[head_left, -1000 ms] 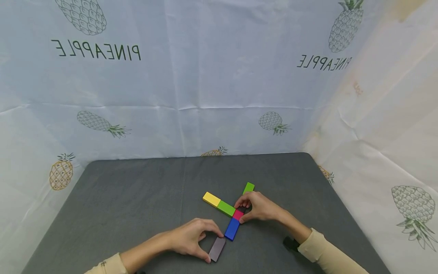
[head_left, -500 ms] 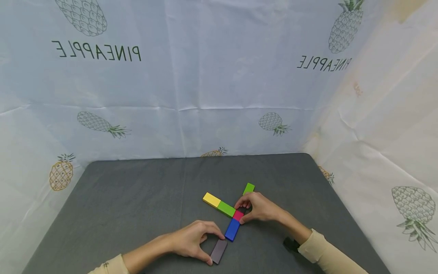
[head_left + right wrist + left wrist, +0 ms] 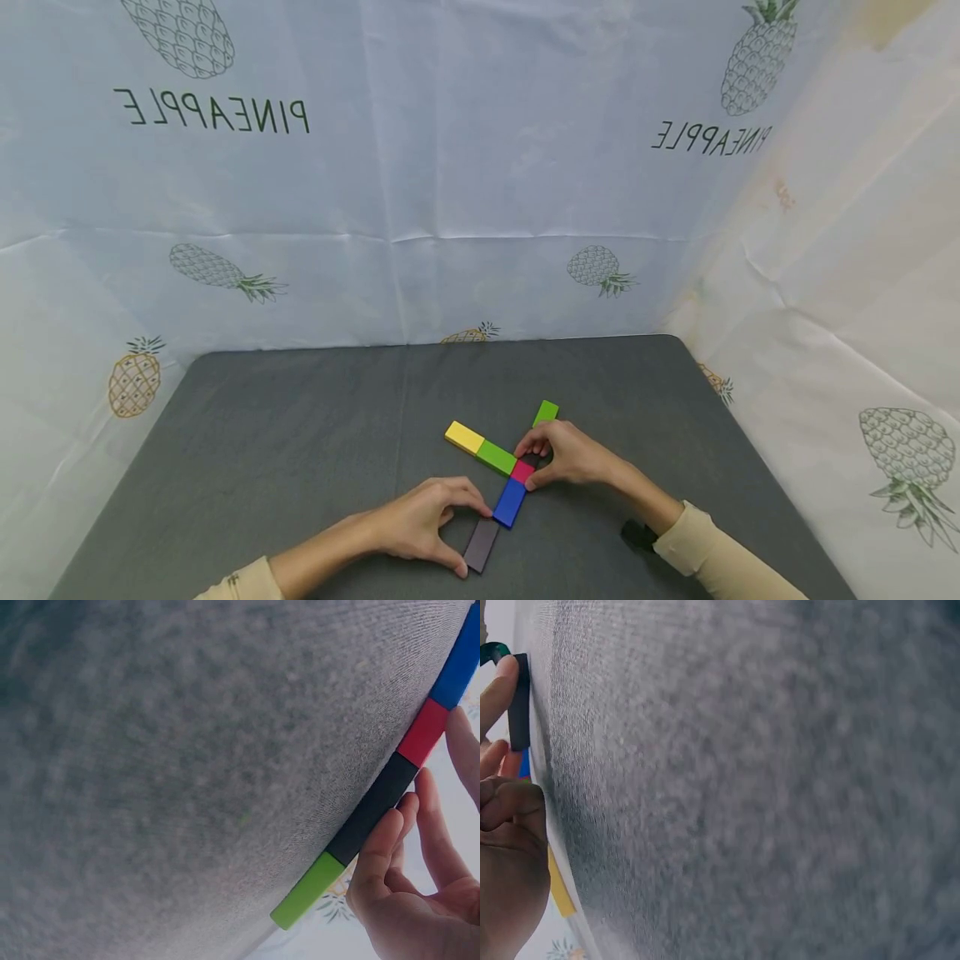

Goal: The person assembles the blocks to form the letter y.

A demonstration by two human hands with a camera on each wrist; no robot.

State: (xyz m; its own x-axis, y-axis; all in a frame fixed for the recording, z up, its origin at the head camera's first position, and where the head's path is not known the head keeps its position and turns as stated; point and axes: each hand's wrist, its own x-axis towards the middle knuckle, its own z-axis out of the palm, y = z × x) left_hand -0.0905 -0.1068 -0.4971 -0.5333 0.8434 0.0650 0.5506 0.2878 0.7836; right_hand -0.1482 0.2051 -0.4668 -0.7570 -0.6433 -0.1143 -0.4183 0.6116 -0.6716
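My left hand (image 3: pixel 423 521) pinches a dark grey block (image 3: pixel 482 546) lengthwise, thumb at the near end and a finger at the far end. That far end lies against or very close to the near corner of a blue block (image 3: pixel 510 504). Beyond the blue one comes a short red block (image 3: pixel 522 472), held between the thumb and a fingertip of my right hand (image 3: pixel 573 454). In the right wrist view the line continues with a black block (image 3: pixel 371 810), its side touched by other fingers, and a green block (image 3: pixel 307 889).
A second green block (image 3: pixel 496 457) and a yellow block (image 3: pixel 463 437) branch off to the left from the red one. All lie on a grey cloth-covered table (image 3: pixel 300 433). White pineapple-print sheets (image 3: pixel 480 167) hang behind and beside it.
My left hand has shifted the dark grey block slightly right, and its far end has come closer to the blue block. The right hand and the other blocks have stayed put.
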